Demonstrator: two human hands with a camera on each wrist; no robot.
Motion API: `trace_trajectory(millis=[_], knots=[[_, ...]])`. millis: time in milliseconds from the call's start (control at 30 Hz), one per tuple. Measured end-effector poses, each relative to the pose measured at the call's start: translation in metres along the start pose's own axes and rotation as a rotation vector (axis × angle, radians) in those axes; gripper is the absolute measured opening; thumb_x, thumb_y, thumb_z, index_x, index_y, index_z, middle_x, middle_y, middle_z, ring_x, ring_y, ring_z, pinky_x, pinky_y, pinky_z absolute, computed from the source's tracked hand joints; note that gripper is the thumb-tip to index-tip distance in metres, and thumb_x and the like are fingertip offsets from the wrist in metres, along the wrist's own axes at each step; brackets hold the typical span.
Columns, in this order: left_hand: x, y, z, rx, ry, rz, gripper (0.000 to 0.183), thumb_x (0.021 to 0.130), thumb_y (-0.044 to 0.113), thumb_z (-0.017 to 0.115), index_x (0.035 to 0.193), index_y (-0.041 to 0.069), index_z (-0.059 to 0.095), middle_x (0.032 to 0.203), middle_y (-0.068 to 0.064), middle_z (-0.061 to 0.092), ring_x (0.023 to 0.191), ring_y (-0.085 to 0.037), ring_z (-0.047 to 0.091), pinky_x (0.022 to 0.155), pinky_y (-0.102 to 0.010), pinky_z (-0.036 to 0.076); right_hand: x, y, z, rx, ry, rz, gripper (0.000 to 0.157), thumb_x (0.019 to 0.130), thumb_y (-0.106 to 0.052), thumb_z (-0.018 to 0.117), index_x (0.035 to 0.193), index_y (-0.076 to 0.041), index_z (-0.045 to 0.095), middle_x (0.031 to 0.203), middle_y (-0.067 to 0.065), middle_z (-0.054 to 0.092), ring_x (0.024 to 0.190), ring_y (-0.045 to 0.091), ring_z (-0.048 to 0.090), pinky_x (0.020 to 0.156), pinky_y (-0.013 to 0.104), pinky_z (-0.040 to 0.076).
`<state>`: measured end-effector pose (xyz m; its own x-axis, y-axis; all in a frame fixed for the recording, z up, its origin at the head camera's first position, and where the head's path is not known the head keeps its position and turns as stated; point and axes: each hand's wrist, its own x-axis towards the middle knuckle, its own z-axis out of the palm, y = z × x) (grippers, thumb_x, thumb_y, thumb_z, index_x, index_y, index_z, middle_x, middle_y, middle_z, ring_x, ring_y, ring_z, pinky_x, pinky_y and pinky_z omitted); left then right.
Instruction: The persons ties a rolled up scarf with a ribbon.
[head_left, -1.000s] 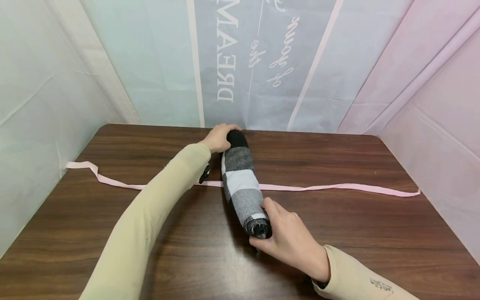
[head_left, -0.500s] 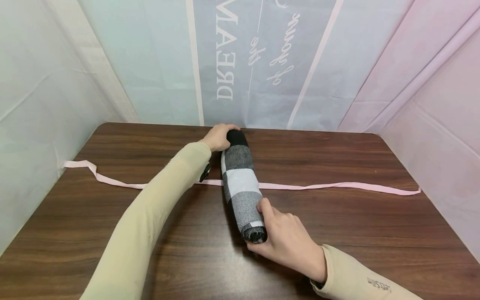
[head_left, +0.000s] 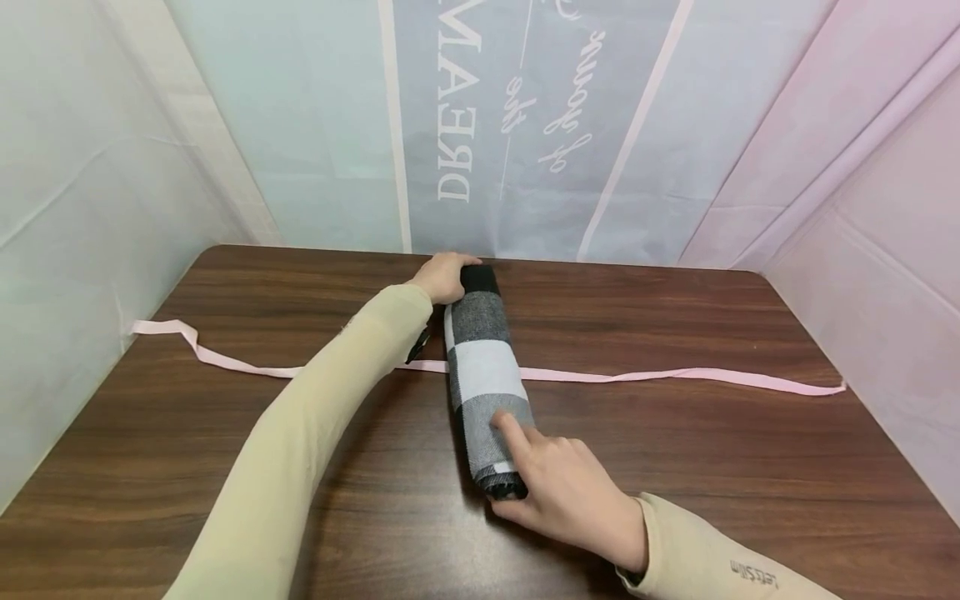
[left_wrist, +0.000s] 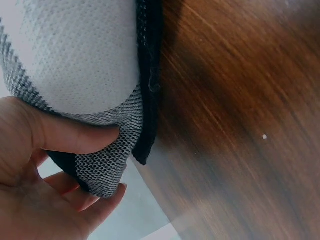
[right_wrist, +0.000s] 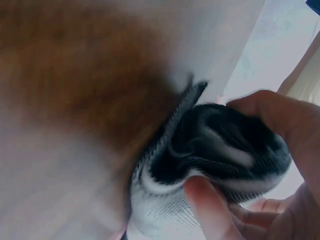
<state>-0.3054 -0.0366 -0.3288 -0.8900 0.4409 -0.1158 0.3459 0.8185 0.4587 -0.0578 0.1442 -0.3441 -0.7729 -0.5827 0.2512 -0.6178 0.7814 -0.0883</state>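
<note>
– Where's the cloth roll (head_left: 487,371), & what're your fingers up to?

– Mid-table (head_left: 637,325), lying near to far. My L hand (head_left: 441,277) pinches the far end, thumb one side, fingers the other; my R hand (head_left: 570,492) pinches the near end likewise.

– Why both ends?

– Prob. so it won't unroll or skew; w/ just 1 end held, I reckon the other might loosen.

– And the pink ribbon (head_left: 712,377)?

– Runs left to right, showing on both sides of the roll, so prob. laid under it, approx. halfway along. The roll's weight should pin it.

– Count?

– 1 roll, 2 hands on it, 1 ribbon AFAICT (its middle's hidden).
</note>
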Motion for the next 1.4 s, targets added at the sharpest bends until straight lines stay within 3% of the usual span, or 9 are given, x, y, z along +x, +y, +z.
trace_trajectory(millis=[233,400,500,700,900,1000,1133,1267,1400], knots=[[0.004,0.002,-0.001,0.014,-0.03,-0.029,0.064,0.085,-0.007,0.042,0.146,0.013,0.04,0.149,-0.013,0.04,0.137,-0.031,0.038,0.099,-0.034,0.04,0.002,-0.004,-0.001,0.006,-0.051,-0.037,0.076,0.062,-0.039,0.082,0.12,-0.009,0.042,0.069,-0.002,0.055,0.047,0.014,0.051,0.039,0.027,0.035],[0.021,-0.013,0.011,0.035,-0.035,-0.03,0.065,0.084,-0.005,0.043,0.146,0.018,0.042,0.148,-0.013,0.042,0.134,-0.032,0.041,0.099,-0.033,0.042,0.002,-0.007,0.001,-0.014,-0.086,-0.032,0.073,0.063,-0.04,0.08,0.117,-0.01,0.042,0.068,-0.001,0.052,0.045,0.018,0.05,0.039,0.029,0.035],[0.023,-0.016,0.013,0.05,-0.05,-0.037,0.066,0.085,-0.004,0.043,0.146,0.019,0.04,0.148,-0.014,0.042,0.133,-0.033,0.041,0.098,-0.033,0.043,0.002,-0.008,0.003,-0.026,-0.1,-0.022,0.072,0.063,-0.041,0.08,0.117,-0.01,0.042,0.069,0.0,0.053,0.047,0.019,0.052,0.04,0.03,0.037],[0.006,-0.005,0.004,0.043,-0.058,-0.049,0.064,0.087,-0.004,0.042,0.148,0.013,0.036,0.151,-0.015,0.037,0.137,-0.034,0.037,0.106,-0.038,0.038,0.002,-0.007,0.004,-0.03,-0.102,-0.024,0.073,0.064,-0.041,0.08,0.118,-0.011,0.041,0.068,-0.001,0.052,0.045,0.018,0.05,0.038,0.028,0.034],[-0.004,-0.005,0.0,0.072,-0.067,-0.025,0.067,0.087,-0.002,0.044,0.151,0.011,0.029,0.151,-0.016,0.036,0.137,-0.033,0.037,0.096,-0.036,0.041,0.001,-0.003,-0.001,0.026,-0.084,-0.015,0.069,0.066,-0.039,0.08,0.119,-0.014,0.044,0.067,-0.004,0.057,0.046,0.011,0.048,0.039,0.024,0.031],[-0.01,-0.007,-0.003,0.087,-0.084,-0.033,0.07,0.088,0.0,0.047,0.152,0.009,0.023,0.152,-0.018,0.033,0.137,-0.034,0.036,0.096,-0.039,0.042,-0.001,0.0,-0.003,0.06,-0.063,-0.01,0.07,0.066,-0.047,0.08,0.119,-0.017,0.046,0.069,-0.007,0.059,0.048,0.007,0.049,0.041,0.022,0.032],[-0.018,-0.011,-0.007,0.075,-0.089,-0.044,0.072,0.089,0.004,0.048,0.153,0.005,0.015,0.154,-0.022,0.028,0.14,-0.035,0.032,0.102,-0.043,0.039,-0.002,0.006,-0.007,0.114,-0.012,-0.02,0.071,0.065,-0.059,0.079,0.116,-0.019,0.05,0.064,-0.015,0.052,0.049,-0.003,0.043,0.043,0.018,0.03],[-0.03,-0.015,-0.01,0.056,-0.086,-0.035,0.073,0.09,0.008,0.048,0.152,-0.001,0.011,0.153,-0.025,0.026,0.141,-0.037,0.028,0.109,-0.043,0.034,-0.001,0.015,-0.013,0.25,-0.005,-0.041,0.06,0.072,-0.061,0.073,0.111,-0.02,0.055,0.063,-0.018,0.047,0.051,-0.008,0.038,0.046,0.013,0.032],[-0.044,-0.018,-0.013,0.063,-0.092,-0.021,0.07,0.092,0.014,0.051,0.15,-0.006,0.015,0.152,-0.027,0.028,0.141,-0.038,0.027,0.114,-0.046,0.028,0.003,0.028,-0.02,0.44,-0.068,-0.046,0.038,0.085,-0.048,0.067,0.108,-0.019,0.059,0.073,-0.016,0.055,0.058,-0.006,0.048,0.054,0.014,0.044]])
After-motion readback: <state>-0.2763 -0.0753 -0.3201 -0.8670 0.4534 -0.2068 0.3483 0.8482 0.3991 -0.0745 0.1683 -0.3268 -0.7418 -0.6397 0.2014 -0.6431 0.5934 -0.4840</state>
